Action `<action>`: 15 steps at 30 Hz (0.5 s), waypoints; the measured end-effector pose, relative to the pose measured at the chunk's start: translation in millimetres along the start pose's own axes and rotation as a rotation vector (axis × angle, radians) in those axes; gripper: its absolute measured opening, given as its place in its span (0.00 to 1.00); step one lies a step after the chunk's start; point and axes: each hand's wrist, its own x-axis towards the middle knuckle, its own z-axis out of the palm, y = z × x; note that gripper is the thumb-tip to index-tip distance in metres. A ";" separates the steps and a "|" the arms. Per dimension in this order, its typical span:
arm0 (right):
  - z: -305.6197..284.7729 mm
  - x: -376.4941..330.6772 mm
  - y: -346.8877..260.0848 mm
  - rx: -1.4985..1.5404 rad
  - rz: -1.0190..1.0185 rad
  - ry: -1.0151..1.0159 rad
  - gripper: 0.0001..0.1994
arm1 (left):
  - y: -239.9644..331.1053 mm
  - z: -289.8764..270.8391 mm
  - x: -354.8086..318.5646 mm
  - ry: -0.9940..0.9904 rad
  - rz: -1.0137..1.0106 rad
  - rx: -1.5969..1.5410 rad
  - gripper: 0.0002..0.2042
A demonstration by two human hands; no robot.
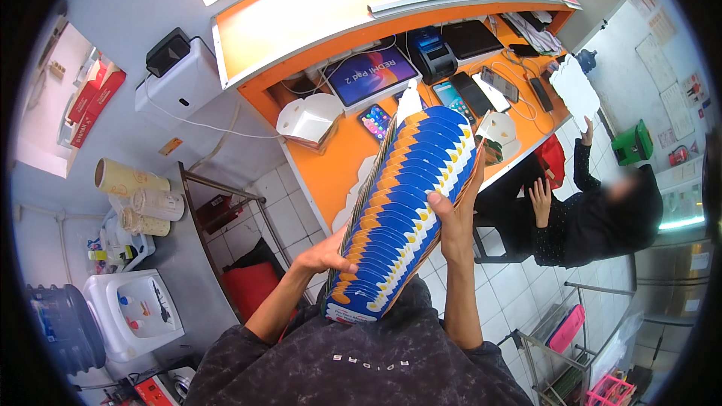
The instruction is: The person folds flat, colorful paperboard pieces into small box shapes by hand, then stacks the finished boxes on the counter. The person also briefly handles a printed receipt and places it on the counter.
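A long stack of nested paper food boxes, blue with orange and white edges, leans diagonally in front of my chest. My left hand grips its lower left side, with the fingers partly hidden behind it. On the right side my right hand presses its thumb to the boxes, and its other fingers are mostly out of sight. The stack's upper end reaches over the orange counter, near a phone and an open white paper box.
A tablet box, a card terminal and several phones lie on the counter. At right a seated person holds up white cardboard pieces. A metal table with paper cups stands left, beside a white basin.
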 end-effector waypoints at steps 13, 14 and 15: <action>-30.2 28.6 -24.2 0.034 -0.095 -0.062 0.61 | 38.3 7.0 36.5 0.057 0.121 0.197 0.60; -37.8 35.1 -30.5 0.041 -0.106 -0.089 0.61 | 44.0 7.4 51.7 0.096 0.206 0.314 0.60; -45.1 43.5 -36.2 -0.037 -0.134 -0.088 0.62 | 48.9 7.3 68.7 0.131 0.320 0.430 0.61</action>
